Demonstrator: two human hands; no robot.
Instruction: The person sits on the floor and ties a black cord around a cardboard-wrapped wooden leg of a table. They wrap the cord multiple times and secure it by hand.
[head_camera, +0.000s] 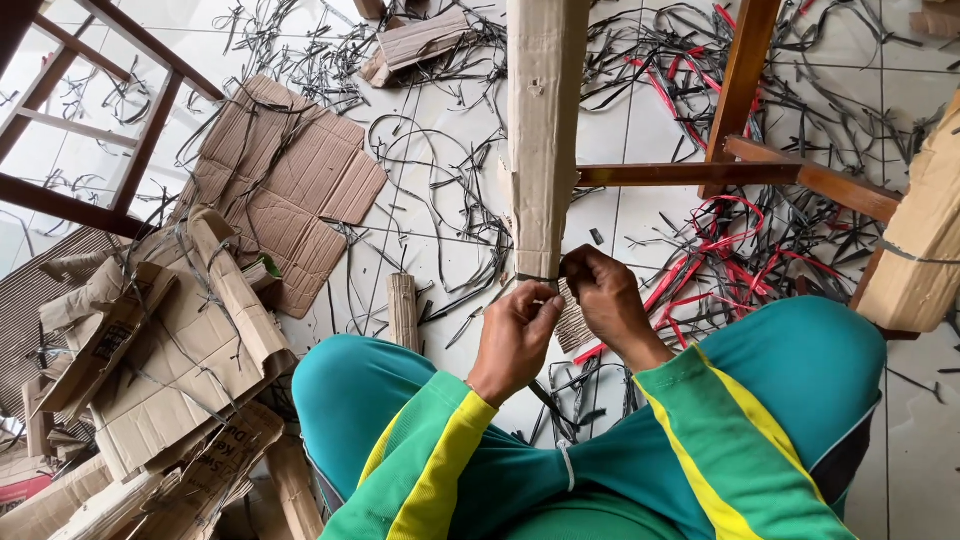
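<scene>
I observe my left hand (515, 338) and right hand (603, 297) pinched closed on a black strap (537, 279) binding the upright cardboard-wrapped post (544, 130); flattened brown cartons (285, 180) cover the floor's left edge, post top cut off

I see brown flattened cardboard boxes (150, 350) heaped on the floor at my left, one opened-out carton sheet (285, 185) lying flat above them, dark print on one flap.

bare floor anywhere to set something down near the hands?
Barest tile: between the flat cardboard sheet and the cardboard-wrapped leg, only loose strips across it. Far-right tiles look fairly open. Crowded: cardboard pile left, red and black strips right of both hands.
</scene>
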